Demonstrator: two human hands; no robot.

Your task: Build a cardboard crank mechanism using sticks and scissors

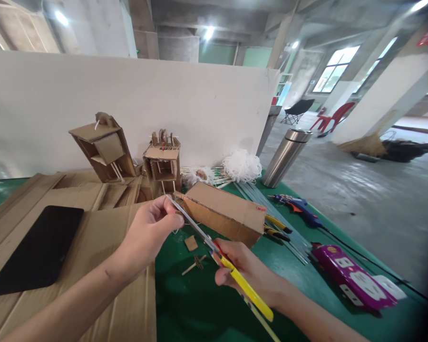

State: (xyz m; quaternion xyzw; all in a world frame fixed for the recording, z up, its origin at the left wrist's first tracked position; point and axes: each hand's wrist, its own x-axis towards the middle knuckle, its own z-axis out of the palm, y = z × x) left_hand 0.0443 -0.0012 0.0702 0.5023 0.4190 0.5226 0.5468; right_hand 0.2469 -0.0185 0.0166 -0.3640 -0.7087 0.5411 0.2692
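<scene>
My left hand (153, 225) pinches the upper end of a thin pale strip (189, 217) between thumb and fingers. The strip slants down toward my right hand (244, 263). That hand is closed around a hand tool with long yellow handles (251, 292) and some red near the grip. It looks like pliers, but its jaws are partly hidden and meet the strip's lower end. Just behind both hands lies a cardboard box (224, 209). Below the strip are a small cardboard square (191, 243) and a little stick with a brown cross-piece (196, 264).
Two cardboard models (105, 147) (162, 164) stand at the back left. A black tablet-like slab (39, 247) rests on cardboard sheets. Rightward lie clear rods (288, 242), yellow-black pliers (278, 223), a glue gun (303, 209) and a purple power strip (353, 275). A steel flask (287, 159) stands behind.
</scene>
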